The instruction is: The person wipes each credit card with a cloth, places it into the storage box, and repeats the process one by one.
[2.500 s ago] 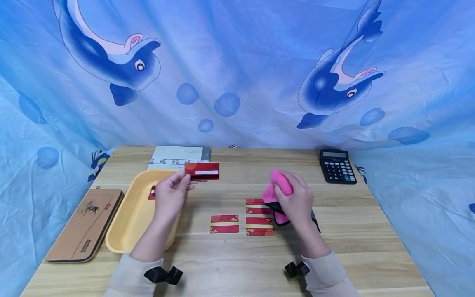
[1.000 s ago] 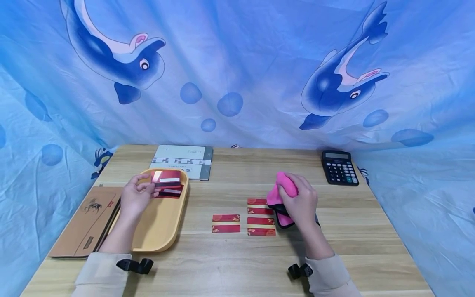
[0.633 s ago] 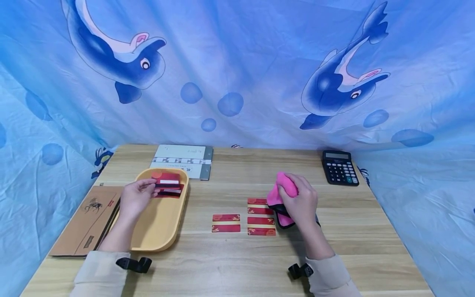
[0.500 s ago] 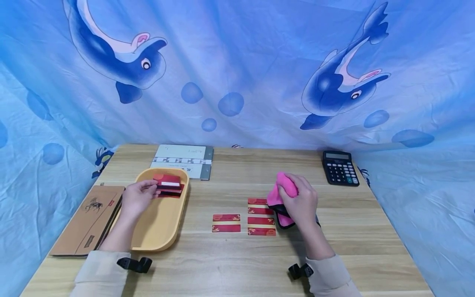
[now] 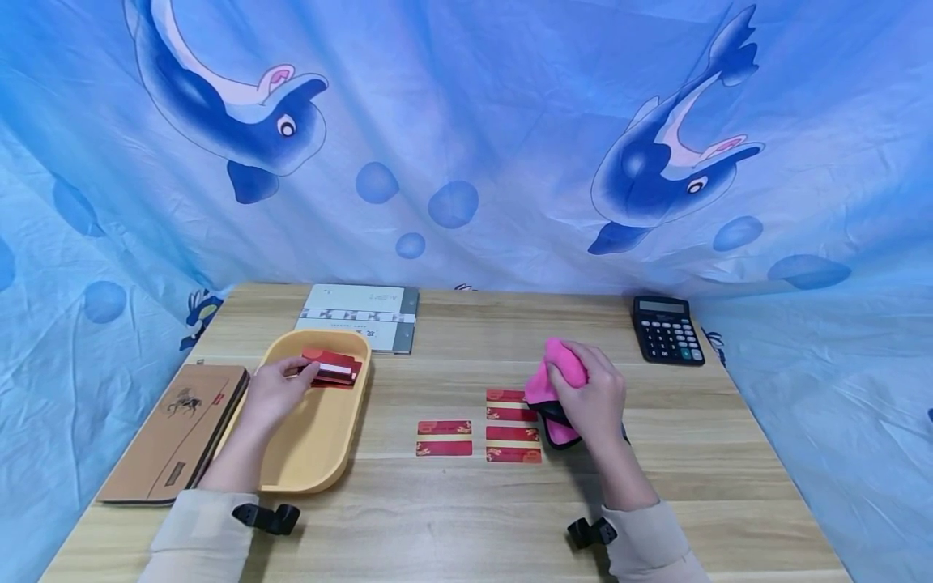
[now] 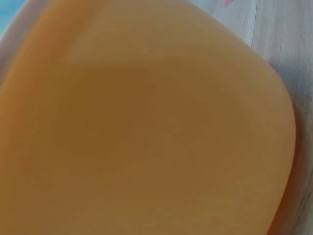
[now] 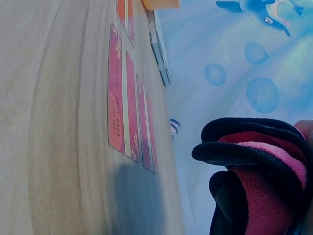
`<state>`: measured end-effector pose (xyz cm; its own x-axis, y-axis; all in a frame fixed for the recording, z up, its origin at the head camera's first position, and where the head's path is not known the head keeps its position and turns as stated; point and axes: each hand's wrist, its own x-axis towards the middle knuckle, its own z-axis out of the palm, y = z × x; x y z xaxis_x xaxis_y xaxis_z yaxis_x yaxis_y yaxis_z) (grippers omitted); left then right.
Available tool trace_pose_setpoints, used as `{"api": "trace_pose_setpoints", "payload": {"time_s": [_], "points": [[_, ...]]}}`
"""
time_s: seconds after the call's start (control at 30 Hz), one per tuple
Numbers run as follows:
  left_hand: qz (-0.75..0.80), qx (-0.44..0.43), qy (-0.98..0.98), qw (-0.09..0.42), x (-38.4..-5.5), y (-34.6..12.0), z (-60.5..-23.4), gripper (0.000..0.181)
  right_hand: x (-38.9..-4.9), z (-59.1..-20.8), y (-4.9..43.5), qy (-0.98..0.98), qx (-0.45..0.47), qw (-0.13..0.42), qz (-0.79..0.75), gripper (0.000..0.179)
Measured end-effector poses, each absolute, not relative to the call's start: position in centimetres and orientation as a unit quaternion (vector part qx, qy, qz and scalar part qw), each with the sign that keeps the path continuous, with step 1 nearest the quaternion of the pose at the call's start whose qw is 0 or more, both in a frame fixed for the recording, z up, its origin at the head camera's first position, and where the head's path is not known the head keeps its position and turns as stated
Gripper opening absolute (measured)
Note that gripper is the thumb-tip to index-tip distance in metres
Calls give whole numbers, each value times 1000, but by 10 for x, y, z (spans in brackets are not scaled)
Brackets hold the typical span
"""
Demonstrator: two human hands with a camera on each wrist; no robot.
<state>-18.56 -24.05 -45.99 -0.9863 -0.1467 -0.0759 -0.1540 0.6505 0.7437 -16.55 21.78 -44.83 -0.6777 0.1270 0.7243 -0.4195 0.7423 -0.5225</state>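
In the head view, my left hand (image 5: 275,394) reaches into the yellow plastic tray (image 5: 309,478). Its thumb and fingertips pinch a red card (image 5: 337,371) with a white strip and a dark stripe, tilted over other red cards at the tray's far end. My right hand (image 5: 592,393) grips a bunched pink cloth (image 5: 557,364) with black edging, just right of the laid-out cards. The right wrist view shows the folds of this pink cloth (image 7: 269,200) close up. In the left wrist view the tray's wall (image 6: 161,122) fills the picture and hides the hand.
Between the hands, a red-and-gold card (image 5: 444,449) lies flat, with two more in a column (image 5: 513,455) to its right. A brown wallet (image 5: 171,437) lies left of the tray, a grey booklet (image 5: 357,300) behind it. A black calculator (image 5: 666,330) sits back right.
My left hand has carried the red card left from above the table into the tray, lowering and tilting it there. The right hand keeps hold of the pink cloth, almost unmoved.
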Motion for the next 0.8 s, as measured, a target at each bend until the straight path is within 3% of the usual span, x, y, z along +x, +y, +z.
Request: {"api": "trace_pose_setpoints", "payload": {"time_s": [0.17,0.3,0.4,0.63,0.8], "points": [[397,-91,911,60,-185,-242,-458,80,-164,-447,218,-848,84,388,352,40],[391,-75,914,74,-184,-242,-456,84,-163,-447,218,-848,82,385,354,40],[403,-62,912,35,-183,-238,-452,77,-163,-448,219,-849,80,385,354,40],[457,4,883,-108,-177,-207,-433,50,-163,-448,221,-847,77,384,359,40],[491,64,855,-152,-172,-179,-421,40,-162,-448,221,-847,75,384,360,40]]}}
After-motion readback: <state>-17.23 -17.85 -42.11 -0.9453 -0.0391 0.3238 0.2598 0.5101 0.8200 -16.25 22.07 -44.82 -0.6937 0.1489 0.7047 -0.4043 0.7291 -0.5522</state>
